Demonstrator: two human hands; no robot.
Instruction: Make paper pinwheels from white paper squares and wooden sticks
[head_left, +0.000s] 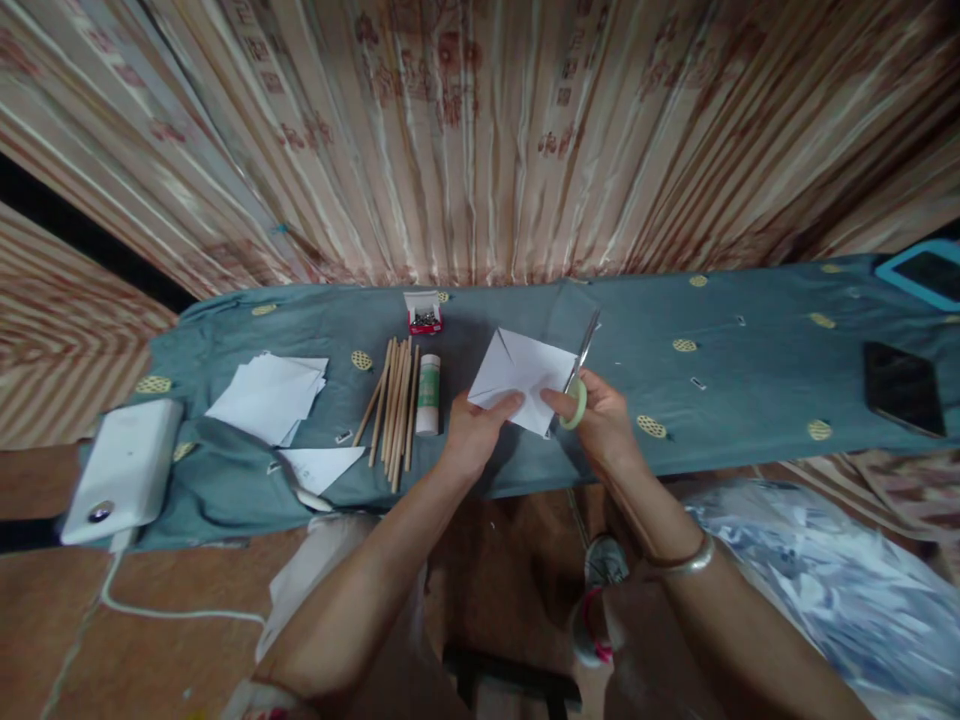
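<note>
A white square of paper [519, 368] with slits running in from its corners is held just above the cloth-covered table. My left hand [478, 428] pinches its lower left edge, thumb on top. My right hand [602, 418] grips the scissors [576, 392] by their pale green handles, and its thumb also presses on the paper's right part. The metal blades point up and away, along the paper's right edge. The fingers beneath the sheet are hidden.
Left of my hands lie a glue stick [428, 395], several wooden sticks [394, 410], a small red box of pins [425, 314] and a stack of paper [271, 396]. A white power bank [124, 470] sits far left, a dark phone [903, 387] far right. A plastic bag [832, 570] bulges at lower right.
</note>
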